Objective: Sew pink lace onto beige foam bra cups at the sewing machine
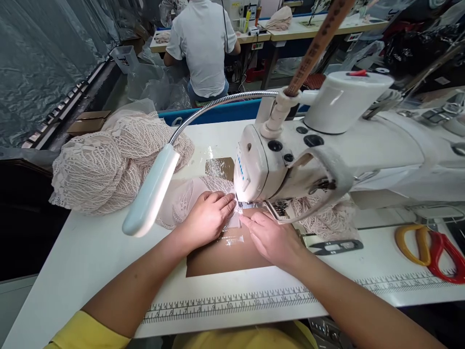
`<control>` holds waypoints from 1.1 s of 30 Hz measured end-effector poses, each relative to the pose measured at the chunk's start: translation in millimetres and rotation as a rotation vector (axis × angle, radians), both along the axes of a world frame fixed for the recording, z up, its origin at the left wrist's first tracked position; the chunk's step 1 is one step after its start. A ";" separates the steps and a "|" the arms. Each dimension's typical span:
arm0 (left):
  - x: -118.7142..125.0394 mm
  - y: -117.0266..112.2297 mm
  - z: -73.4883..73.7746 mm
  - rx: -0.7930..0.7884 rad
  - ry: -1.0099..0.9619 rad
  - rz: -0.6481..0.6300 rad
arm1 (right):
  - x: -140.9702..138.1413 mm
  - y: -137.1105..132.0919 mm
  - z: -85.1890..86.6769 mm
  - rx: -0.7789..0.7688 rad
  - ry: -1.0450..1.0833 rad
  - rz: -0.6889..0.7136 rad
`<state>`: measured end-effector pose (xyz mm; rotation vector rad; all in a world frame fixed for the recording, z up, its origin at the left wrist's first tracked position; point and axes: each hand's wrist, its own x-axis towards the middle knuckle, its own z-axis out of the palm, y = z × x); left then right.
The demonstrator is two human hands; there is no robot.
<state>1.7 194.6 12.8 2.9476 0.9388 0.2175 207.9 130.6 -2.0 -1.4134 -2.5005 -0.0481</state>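
A piece of pale pink lace fabric (187, 196) lies under the head of the white sewing machine (254, 162). My left hand (209, 218) rests on the lace just left of the needle area, its fingers bent and pressed together on the cloth. On the other side, my right hand (271, 237) holds the lace edge close to the presser foot, index finger stretched toward it. The fingertips of both hands nearly meet there, and the foot is partly hidden. Beneath them, a brown sheet (218, 259) covers part of the table.
Bundled lace (98, 169) is heaped at the left, behind a lamp (152, 191) on a bendable arm. Thread snips (336, 247) and red-handled scissors (445, 257) lie at the right. A ruler strip (232, 305) runs along the front edge. A person (199, 48) sits farther back.
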 end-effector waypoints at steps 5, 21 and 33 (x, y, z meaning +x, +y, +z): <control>-0.6 4.6 -4.1 -0.006 -0.035 0.085 | -4.6 2.4 0.2 -0.064 -0.033 -0.075; -14.8 8.4 -19.1 0.008 -0.270 0.223 | 8.5 -10.2 30.5 -0.212 0.049 0.035; -30.8 -67.8 36.4 -0.571 -0.256 -0.212 | 129.1 -72.6 4.2 -0.046 -0.211 -0.097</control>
